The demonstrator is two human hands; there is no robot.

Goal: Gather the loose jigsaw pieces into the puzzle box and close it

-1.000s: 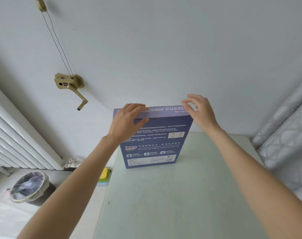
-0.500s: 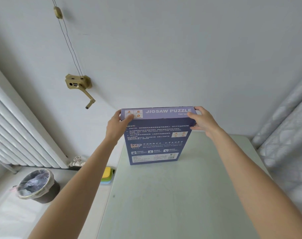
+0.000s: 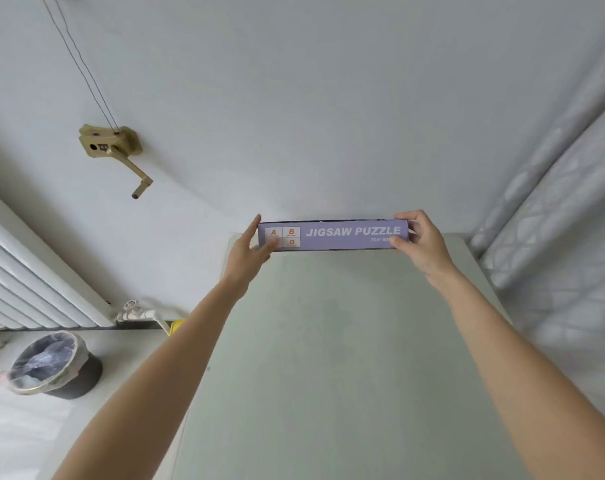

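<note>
Puzzle box, closed and purple, is held at the far edge of the table, its narrow lettered side turned to the camera. Its left end is pinched between thumb and fingers of the left hand; its right end is gripped by the curled right hand. A lined waste bin is seen on the floor at left, below a radiator.

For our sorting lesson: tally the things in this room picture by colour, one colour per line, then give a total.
Purple: 1, the puzzle box
Brass: 1, the wall crank
White: 1, the radiator
Dark: 1, the waste bin
Pale green: 1, the table
Total: 5
</note>
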